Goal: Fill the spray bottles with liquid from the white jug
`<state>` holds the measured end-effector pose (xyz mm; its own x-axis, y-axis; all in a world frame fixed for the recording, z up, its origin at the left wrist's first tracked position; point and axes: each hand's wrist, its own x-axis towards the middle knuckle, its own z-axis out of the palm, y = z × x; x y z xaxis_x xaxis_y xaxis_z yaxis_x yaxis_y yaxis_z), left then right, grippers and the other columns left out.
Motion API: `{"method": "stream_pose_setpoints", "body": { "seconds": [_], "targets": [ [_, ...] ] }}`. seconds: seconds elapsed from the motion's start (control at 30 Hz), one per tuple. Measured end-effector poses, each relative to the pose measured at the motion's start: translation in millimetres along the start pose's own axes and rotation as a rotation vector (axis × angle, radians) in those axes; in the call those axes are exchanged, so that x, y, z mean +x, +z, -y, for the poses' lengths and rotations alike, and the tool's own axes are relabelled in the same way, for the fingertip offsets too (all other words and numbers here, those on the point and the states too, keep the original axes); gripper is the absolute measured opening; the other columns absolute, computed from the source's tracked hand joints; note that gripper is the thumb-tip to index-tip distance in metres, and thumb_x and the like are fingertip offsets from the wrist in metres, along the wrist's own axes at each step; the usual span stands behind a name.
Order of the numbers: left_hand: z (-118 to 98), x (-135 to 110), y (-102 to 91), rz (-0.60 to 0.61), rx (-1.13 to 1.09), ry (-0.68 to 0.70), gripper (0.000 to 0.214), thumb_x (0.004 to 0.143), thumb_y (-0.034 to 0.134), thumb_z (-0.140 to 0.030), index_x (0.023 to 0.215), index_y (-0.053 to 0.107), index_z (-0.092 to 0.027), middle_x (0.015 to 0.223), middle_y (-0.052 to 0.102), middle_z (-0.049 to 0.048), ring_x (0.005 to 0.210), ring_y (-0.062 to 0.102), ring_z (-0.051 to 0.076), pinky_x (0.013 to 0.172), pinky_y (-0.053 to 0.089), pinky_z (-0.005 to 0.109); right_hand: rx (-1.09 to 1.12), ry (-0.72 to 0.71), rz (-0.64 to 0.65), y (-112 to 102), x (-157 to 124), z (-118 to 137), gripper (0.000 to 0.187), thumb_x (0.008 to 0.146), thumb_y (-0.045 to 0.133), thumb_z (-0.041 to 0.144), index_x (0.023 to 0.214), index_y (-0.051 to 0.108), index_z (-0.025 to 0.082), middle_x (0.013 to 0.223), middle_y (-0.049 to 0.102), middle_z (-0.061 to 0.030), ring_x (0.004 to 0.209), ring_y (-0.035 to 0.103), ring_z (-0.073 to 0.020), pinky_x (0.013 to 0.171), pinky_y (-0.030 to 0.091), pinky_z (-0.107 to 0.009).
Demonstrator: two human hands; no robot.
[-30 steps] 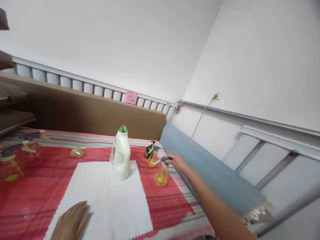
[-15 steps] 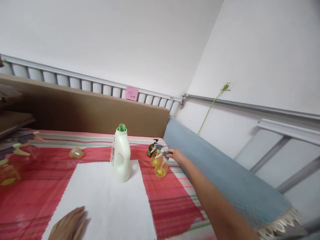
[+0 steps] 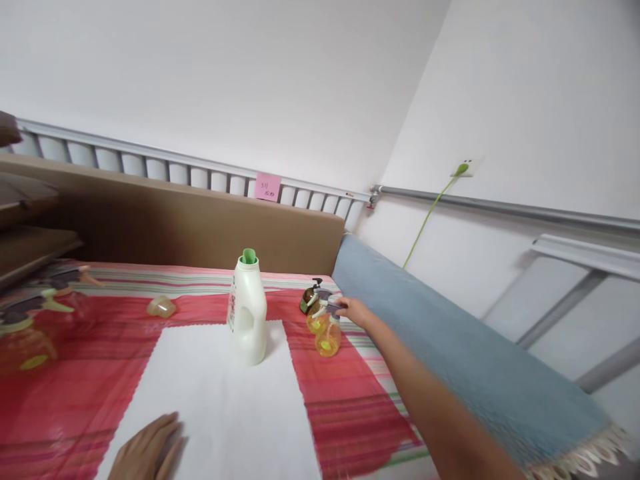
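My right hand point(image 3: 353, 312) reaches out to a yellow spray bottle point(image 3: 328, 340), its fingers closed at the grey sprayer head. Close behind that bottle stands a second yellow spray bottle point(image 3: 315, 323), and beyond it a dark pump bottle point(image 3: 307, 301). My left hand point(image 3: 147, 448) lies on the white cloth point(image 3: 215, 407) with its fingers stretched out, holding nothing. A pale green detergent jug point(image 3: 251, 313) stands upright near the cloth's far edge. Its outer cap is off, and a green spout shows in its mouth.
A translucent cap point(image 3: 161, 307) lies on the red plastic sheet point(image 3: 125, 340). At the left are more spray bottles, one yellow point(image 3: 25, 347) and one pinkish point(image 3: 75, 307), both blurred. A brown board point(image 3: 215, 223) borders the back; a blue padded cover point(image 3: 430, 340) lines the right.
The camera view has swung slightly left, so everything sits a little further right in the picture. Both hands keep their places relative to the cloth and bottles.
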<state>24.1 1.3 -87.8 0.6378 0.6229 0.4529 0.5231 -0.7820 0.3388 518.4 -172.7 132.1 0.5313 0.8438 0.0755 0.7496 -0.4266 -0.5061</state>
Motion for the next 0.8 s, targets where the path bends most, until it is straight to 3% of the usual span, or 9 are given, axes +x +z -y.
{"method": "stream_pose_setpoints", "body": {
  "seconds": [0.37,0.53,0.6,0.7,0.8],
  "targets": [
    [-10,3,-7.6,-0.003,-0.009,-0.035,0.042,0.077,0.049,-0.057,0.101,0.066,-0.028,0.115,0.065,0.0027,0.108,0.058,0.027,0.094,0.045,0.045,-0.092,0.060,-0.059,-7,-12,28,0.025,0.087,0.054,0.032,0.105,0.057,0.016,0.107,0.059,-0.0056,0.090,0.059,-0.0182,0.077,0.050,-0.037],
    [-9,3,-5.5,-0.010,-0.018,-0.032,0.041,0.078,0.049,-0.057,0.101,0.066,-0.028,0.114,0.065,0.0026,0.108,0.058,0.027,0.093,0.046,0.045,-0.090,0.061,-0.144,-22,-22,48,0.024,0.087,0.054,0.032,0.103,0.058,0.015,0.105,0.059,-0.0052,0.089,0.059,-0.0179,0.078,0.050,-0.038],
    [-9,3,-3.9,-0.022,-0.023,-0.027,0.041,0.078,0.049,-0.056,0.101,0.066,-0.027,0.114,0.065,0.0034,0.107,0.058,0.027,0.093,0.045,0.045,-0.068,0.031,-0.204,-32,-32,68,0.020,0.084,0.057,0.030,0.096,0.061,0.015,0.100,0.062,-0.0055,0.089,0.058,-0.0186,0.081,0.048,-0.039],
    [-12,2,-4.7,-0.058,-0.029,-0.022,0.039,0.078,0.052,-0.055,0.101,0.065,-0.026,0.113,0.066,0.0043,0.107,0.058,0.027,0.093,0.045,0.044,0.003,-0.070,-0.293,-39,-65,121,0.013,0.080,0.058,0.024,0.087,0.066,0.017,0.095,0.065,-0.0087,0.092,0.058,-0.0223,0.086,0.044,-0.038],
    [-22,2,-13.1,-0.080,-0.039,-0.004,0.032,0.080,0.053,-0.049,0.099,0.065,-0.027,0.110,0.067,0.0047,0.105,0.059,0.026,0.091,0.046,0.044,0.154,-0.220,-0.334,-29,-118,179,0.025,0.087,0.046,0.033,0.105,0.062,0.025,0.108,0.064,-0.0052,0.099,0.058,-0.0216,0.085,0.045,-0.035]
  ]
}}
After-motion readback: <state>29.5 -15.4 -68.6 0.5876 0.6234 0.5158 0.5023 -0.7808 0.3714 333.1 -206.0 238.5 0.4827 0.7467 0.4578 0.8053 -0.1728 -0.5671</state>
